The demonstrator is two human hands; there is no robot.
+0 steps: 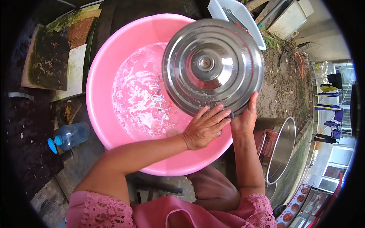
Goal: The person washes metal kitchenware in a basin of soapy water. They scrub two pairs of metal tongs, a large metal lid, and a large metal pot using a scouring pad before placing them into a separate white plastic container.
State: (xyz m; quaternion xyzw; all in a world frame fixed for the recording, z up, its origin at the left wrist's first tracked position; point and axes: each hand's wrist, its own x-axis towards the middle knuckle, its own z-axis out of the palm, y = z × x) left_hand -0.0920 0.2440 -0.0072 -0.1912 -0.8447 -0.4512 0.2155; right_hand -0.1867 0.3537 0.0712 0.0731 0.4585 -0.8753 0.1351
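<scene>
A round, shiny steel pot lid [182, 83] is tilted over the right side of a large pink basin [99, 102] of sudsy water [140, 102]. Drops and foam cling to the lid's lower part. My right hand [246, 117] grips its lower right edge, thumb up along the rim. Across the lower edge lies my left hand [205, 129], fingers pointing right and pressed together. A small dark thing shows at its fingertips, too hidden to name. Under the water a few small objects are blurred by ripples.
A big steel pot [283, 152] lies on its side at the right. Behind the lid stands a white tub [247, 19] with tongs-like tools. A clear blue bottle [74, 136] lies left of the basin. Mossy boards [45, 57] lean at the far left; laundry [330, 106] hangs far right.
</scene>
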